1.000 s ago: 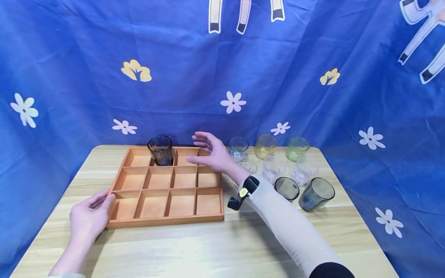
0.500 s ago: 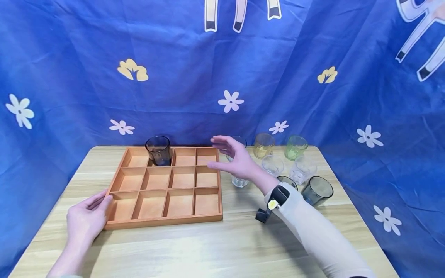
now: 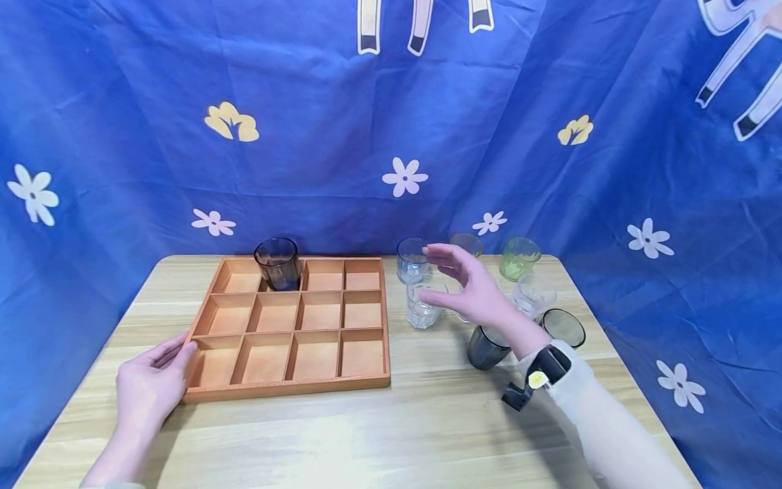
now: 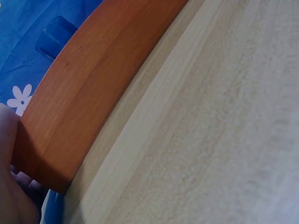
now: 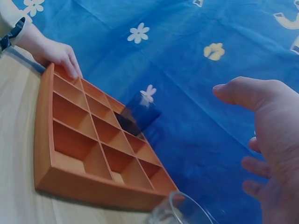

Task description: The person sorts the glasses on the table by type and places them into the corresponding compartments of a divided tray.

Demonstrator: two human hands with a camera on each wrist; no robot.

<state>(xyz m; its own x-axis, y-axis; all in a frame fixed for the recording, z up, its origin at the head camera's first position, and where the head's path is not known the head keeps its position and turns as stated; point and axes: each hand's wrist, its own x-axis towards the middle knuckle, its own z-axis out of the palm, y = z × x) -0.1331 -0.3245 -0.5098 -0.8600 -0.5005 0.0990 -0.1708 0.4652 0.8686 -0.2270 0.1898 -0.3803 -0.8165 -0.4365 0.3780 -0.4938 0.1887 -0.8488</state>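
Note:
My left hand (image 3: 149,387) grips the left edge of a wooden compartment tray (image 3: 287,389), thumb at the rim; the left wrist view shows the tray's side wall (image 4: 84,93). A dark brown glass (image 3: 277,263) stands upright in the back row, second compartment from the left. My right hand (image 3: 473,288) is over the group of glasses, thumb and fingers spread apart with nothing between them. Left of its thumb are a clear glass (image 3: 421,314) and, behind that, a pale blue glass (image 3: 409,261). The hand partly hides an amber glass (image 3: 467,241) and another clear one.
On the table's right stand a green glass (image 3: 520,259), a clear glass (image 3: 534,295) and two dark grey glasses, one (image 3: 487,350) below my right wrist and the other (image 3: 563,326) beside the forearm. A blue cloth (image 3: 305,170) hangs behind the table.
My right hand has moved right from over the tray to over the glasses, fingers still spread. The left hand keeps its hold on the tray, and the brown glass stays in its compartment.

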